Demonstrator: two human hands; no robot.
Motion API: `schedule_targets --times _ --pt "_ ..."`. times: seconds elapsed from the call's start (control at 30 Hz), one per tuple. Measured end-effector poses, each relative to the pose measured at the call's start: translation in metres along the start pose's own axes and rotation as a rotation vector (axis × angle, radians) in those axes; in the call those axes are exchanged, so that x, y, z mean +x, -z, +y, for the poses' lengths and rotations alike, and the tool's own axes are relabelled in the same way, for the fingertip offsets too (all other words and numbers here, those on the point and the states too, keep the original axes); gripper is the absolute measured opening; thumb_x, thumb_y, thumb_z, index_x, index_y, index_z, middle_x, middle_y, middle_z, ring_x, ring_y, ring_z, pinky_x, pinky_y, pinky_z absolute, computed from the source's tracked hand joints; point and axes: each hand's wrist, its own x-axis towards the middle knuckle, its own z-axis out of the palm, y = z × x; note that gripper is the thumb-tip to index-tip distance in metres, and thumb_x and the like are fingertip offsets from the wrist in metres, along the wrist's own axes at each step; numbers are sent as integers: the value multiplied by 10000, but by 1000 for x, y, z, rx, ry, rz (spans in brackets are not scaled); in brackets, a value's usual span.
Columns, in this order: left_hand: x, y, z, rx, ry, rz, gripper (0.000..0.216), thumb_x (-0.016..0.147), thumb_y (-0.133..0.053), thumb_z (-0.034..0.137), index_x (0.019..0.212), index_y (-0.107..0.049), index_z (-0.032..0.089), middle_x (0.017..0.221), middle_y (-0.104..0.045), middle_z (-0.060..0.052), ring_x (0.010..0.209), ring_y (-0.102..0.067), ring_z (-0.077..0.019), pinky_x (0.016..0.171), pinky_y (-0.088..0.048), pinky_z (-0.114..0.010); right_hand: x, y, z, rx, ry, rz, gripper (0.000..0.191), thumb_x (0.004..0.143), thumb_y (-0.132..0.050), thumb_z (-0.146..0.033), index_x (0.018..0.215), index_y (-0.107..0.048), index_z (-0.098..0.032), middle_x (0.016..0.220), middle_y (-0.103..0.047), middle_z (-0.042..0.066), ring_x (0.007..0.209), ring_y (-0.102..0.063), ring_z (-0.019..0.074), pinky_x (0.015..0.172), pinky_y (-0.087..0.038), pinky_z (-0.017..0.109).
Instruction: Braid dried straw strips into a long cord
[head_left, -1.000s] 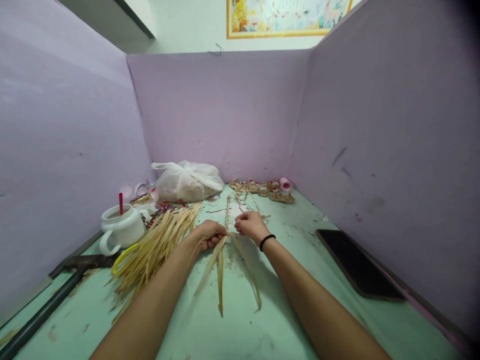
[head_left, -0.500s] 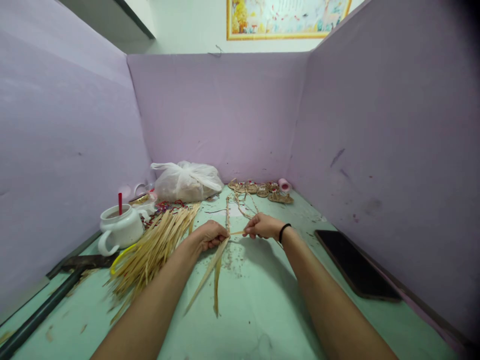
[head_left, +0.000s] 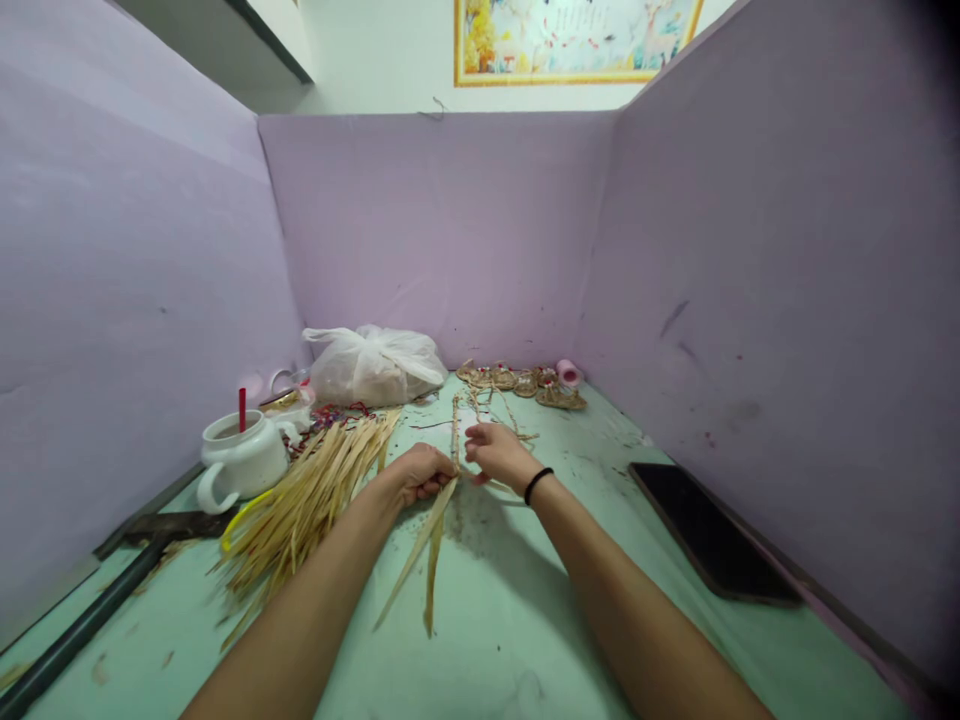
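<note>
Left hand [head_left: 420, 472] pinching straw braid [head_left: 454, 428], right hand [head_left: 496, 455] beside

Both arms reach forward, the left hand [head_left: 420, 472] and right hand [head_left: 495, 453] curled closed, nearly touching.

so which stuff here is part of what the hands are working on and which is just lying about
In hand: left hand and right hand on the braided straw cord; loose strips; straw pile.

Lying about: white teapot, plastic bag, phone, small woven pieces.

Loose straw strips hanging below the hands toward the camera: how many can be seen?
2: one strip slants down-left from the left hand, the other strip hangs nearly straight beside it. More may be hidden under the right hand.
</note>
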Motion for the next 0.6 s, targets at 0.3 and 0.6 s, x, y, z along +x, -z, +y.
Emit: schedule_targets --times 0.3,0.6 --pt "1 4 -1 -21 -48 -103 162 507 -515 224 455 -375 163 382 -286 79 299 -185 -18 334 -50 -189 0 -21 10 231 -226 -116 174 630 -474 -76 470 -439 -135 359 -376 -48 301 -292 36 305 -214 165" --pt "-21 0 21 504 18 228 132 564 -535 182 444 -505 136 330 -373 21 323 -306 -74 366 -208 -211 3 -28 17 205 -199 -139 145 561 -488 -88 452 -423 -160 282 -264 -82 268 -197 39 305 -118 184"
